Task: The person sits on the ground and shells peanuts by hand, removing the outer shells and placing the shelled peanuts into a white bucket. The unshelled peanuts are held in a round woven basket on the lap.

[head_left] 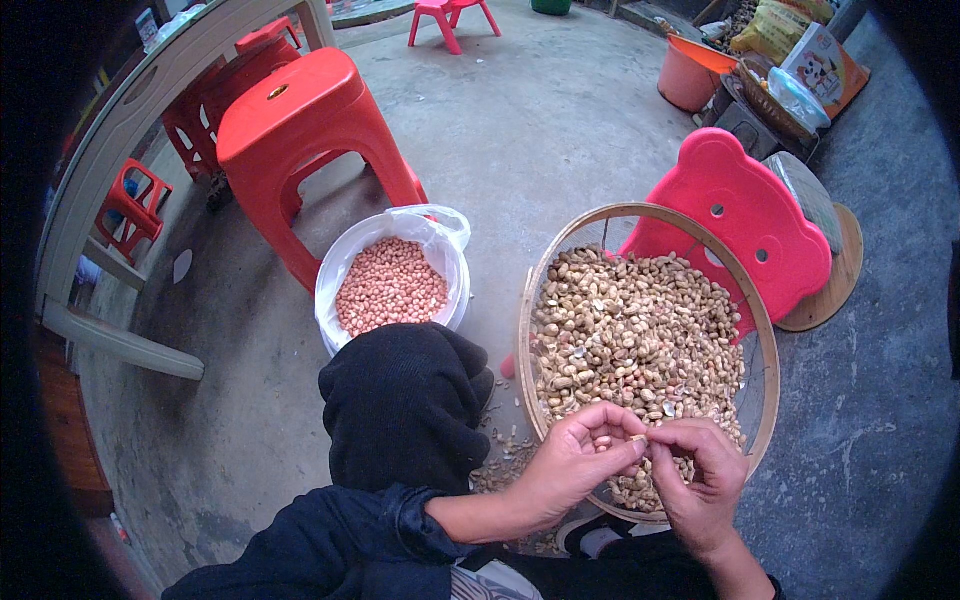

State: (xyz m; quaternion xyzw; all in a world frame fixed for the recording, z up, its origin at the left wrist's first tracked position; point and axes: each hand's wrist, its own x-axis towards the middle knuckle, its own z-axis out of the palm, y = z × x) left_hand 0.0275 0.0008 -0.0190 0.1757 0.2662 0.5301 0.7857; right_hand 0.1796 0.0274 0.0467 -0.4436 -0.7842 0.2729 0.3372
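Over the near part of a round sieve (pixel 527 352) with a wooden rim, both my hands meet at the fingertips. My left hand (pixel 577 457) pinches a small peanut piece (pixel 638 438) between thumb and forefinger, and reddish kernels (pixel 601 443) show inside its curled fingers. The thumb and forefinger of my right hand (pixel 701 469) close on the same piece from the other side; its exact shape is hidden. Below them, unshelled peanuts (pixel 637 330) heap up in the sieve, with some shell bits and kernels among them. Left of the sieve, a white bucket (pixel 463 296) lined with a plastic bag holds shelled peanuts (pixel 390 285).
A red plastic stool (pixel 300 105) stands behind the bucket. Beyond the sieve's far right rim is a pink bear-shaped chair (pixel 750 217). My dark-clothed knee (pixel 405 405) lies between bucket and hands. Shell scraps (pixel 502 469) litter the floor. An orange bucket (pixel 686 75) stands farther back.
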